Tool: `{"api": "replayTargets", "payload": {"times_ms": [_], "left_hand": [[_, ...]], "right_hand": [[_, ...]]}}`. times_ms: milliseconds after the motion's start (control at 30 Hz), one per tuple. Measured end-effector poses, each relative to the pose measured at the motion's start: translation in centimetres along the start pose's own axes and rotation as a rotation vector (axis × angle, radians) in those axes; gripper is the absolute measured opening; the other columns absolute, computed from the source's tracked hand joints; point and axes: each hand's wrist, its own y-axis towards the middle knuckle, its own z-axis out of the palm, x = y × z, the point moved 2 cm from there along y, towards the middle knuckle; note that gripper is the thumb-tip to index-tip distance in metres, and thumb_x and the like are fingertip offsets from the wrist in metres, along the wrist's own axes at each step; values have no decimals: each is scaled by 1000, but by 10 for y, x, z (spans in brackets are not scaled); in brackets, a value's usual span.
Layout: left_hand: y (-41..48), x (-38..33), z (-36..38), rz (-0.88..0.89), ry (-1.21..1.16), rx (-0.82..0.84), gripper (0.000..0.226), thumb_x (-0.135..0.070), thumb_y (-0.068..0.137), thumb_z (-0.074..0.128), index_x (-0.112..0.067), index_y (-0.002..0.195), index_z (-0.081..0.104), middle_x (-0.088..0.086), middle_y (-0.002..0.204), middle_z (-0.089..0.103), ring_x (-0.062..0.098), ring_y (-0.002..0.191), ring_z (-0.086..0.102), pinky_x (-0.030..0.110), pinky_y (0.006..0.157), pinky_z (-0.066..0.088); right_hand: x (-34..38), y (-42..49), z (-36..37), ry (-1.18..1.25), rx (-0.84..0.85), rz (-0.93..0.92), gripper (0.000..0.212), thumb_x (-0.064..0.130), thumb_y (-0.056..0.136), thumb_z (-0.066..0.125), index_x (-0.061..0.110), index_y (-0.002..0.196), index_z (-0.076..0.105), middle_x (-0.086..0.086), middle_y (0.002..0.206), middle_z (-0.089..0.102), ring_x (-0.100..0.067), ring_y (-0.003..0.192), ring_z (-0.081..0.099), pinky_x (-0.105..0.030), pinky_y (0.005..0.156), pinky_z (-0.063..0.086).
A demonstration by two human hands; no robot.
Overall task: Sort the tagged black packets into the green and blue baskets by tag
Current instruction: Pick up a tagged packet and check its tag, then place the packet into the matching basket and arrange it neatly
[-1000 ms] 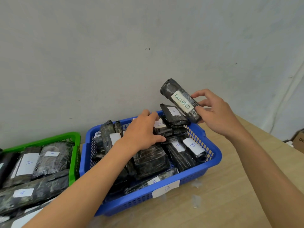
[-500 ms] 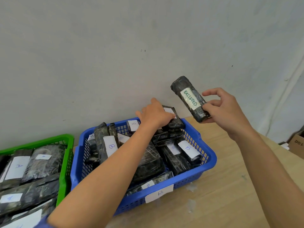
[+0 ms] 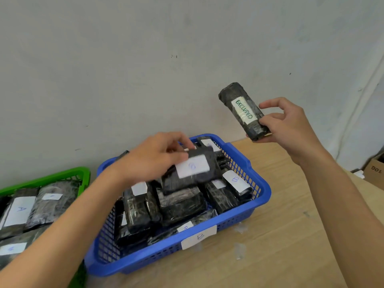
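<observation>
My right hand holds a black packet tagged "EXCLUDED" upright in the air, to the right of and above the blue basket. Over the middle of that basket my left hand grips a black packet with a white B tag, lifted just above the pile. The blue basket carries a B label on its front wall and holds several black packets with B tags. At the far left, the green basket holds several packets, one tagged A.
The baskets stand side by side on a wooden table against a grey wall. A cardboard box sits off the table's right side. Small scraps of clear tape lie in front of the blue basket.
My left hand has taken hold of a B-tagged packet at the basket's back and drawn it forward over the pile. My right hand has raised the "EXCLUDED" packet up and to the right.
</observation>
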Motion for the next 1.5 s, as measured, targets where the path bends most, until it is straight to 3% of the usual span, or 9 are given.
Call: {"api": "replayTargets", "payload": {"times_ms": [167, 267, 400, 500, 800, 1100, 1233, 1400, 1500], "left_hand": [[-21, 11, 40, 96, 306, 146, 18, -16, 106, 47, -32, 110, 55, 0, 84, 62, 3, 63, 49, 18, 60, 38], [-24, 16, 50, 98, 374, 122, 10, -32, 105, 51, -33, 115, 50, -8, 94, 52, 4, 76, 50, 20, 69, 35], [-29, 26, 55, 121, 565, 129, 58, -71, 79, 69, -43, 121, 42, -18, 115, 43, 6, 95, 48, 27, 80, 41], [-29, 26, 59, 198, 630, 78, 60, -69, 82, 68, -40, 129, 44, -17, 124, 46, 8, 107, 45, 27, 89, 40], [-15, 8, 80, 215, 823, 39, 67, -71, 87, 60, -30, 139, 50, -6, 131, 44, 17, 116, 44, 30, 82, 45], [-16, 4, 87, 115, 568, -14, 47, -67, 89, 61, -33, 120, 64, -12, 122, 53, 13, 116, 50, 39, 93, 51], [-12, 3, 85, 149, 601, 130, 57, -63, 90, 62, -26, 134, 62, -11, 140, 54, 15, 128, 47, 43, 104, 47], [-8, 1, 74, 165, 521, 348, 66, -44, 93, 67, -27, 153, 46, -13, 163, 35, 14, 146, 30, 29, 120, 24], [-11, 0, 68, 156, 482, 250, 70, -40, 82, 76, -30, 147, 50, -12, 142, 55, 6, 127, 48, 22, 105, 39]], "right_hand": [[1, -2, 4, -4, 21, 8, 31, -4, 94, 56, 22, 110, 63, -13, 90, 79, -33, 79, 79, -36, 60, 64], [1, -2, 6, -3, 37, 11, 30, -3, 95, 56, 20, 112, 64, -13, 91, 80, -33, 78, 79, -35, 59, 63], [0, -3, 8, -17, 48, 17, 30, -3, 95, 56, 20, 113, 64, -12, 90, 80, -31, 78, 80, -34, 59, 63], [-2, -4, 10, -36, 76, 17, 30, -2, 95, 57, 21, 113, 65, -10, 89, 80, -29, 77, 80, -35, 61, 64], [-1, -6, 16, -108, 143, -16, 34, -3, 95, 57, 23, 115, 67, -3, 85, 80, -20, 73, 77, -35, 66, 66], [-3, -6, 19, -136, 166, -11, 33, 0, 95, 58, 26, 113, 69, 0, 88, 81, -17, 76, 78, -33, 66, 64], [-3, -7, 20, -146, 174, -7, 32, 1, 95, 58, 25, 113, 68, 1, 89, 81, -19, 79, 79, -33, 67, 65], [0, -8, 19, -138, 179, -5, 32, 1, 96, 58, 25, 114, 68, -2, 91, 81, -21, 80, 79, -34, 69, 65], [1, -10, 18, -111, 213, 4, 34, -3, 95, 60, 22, 116, 68, -7, 92, 81, -22, 77, 78, -36, 70, 66]]}}
